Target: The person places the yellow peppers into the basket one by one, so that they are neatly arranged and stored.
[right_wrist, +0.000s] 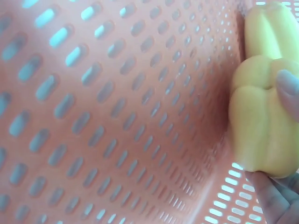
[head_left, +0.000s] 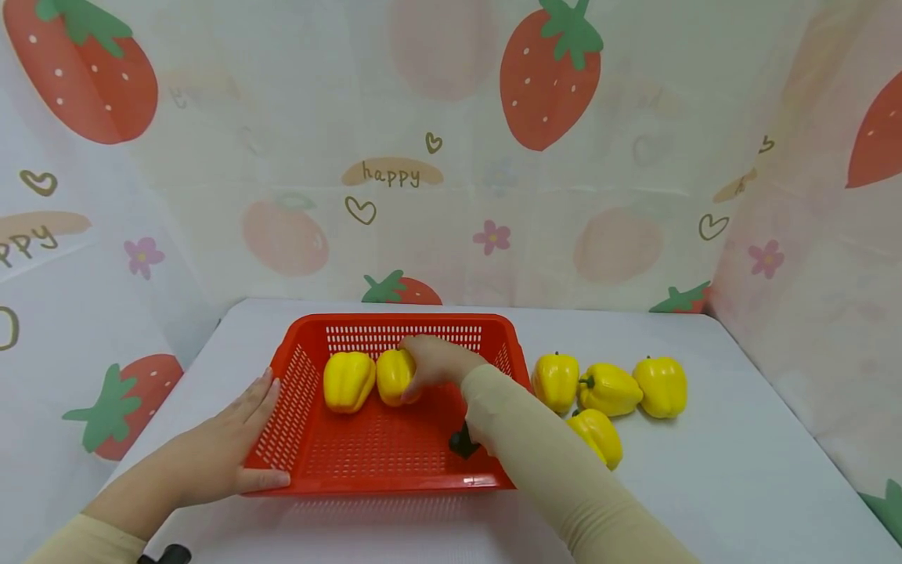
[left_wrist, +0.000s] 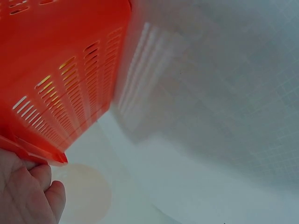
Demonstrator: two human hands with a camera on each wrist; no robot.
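Inside the red plastic basket [head_left: 380, 454], my right hand [head_left: 440, 362] grips a yellow bell pepper [head_left: 395, 377], thumb on one side and fingers on the other. In the right wrist view this bell pepper [right_wrist: 261, 121] is close to the perforated basket surface. Another yellow bell pepper [head_left: 348, 381] sits right beside it on the left. My left hand [head_left: 218, 450] rests along the basket's left side, fingers extended on the rim and thumb at the front corner. The left wrist view shows the basket's slotted side [left_wrist: 70, 88] above that hand's fingers.
Several yellow bell peppers [head_left: 665, 388] lie in a group on the white table [head_left: 733, 470], to the right of the basket. My right forearm passes over the basket's right front corner. A strawberry-print sheet [head_left: 451, 235] stands behind the table and at both sides.
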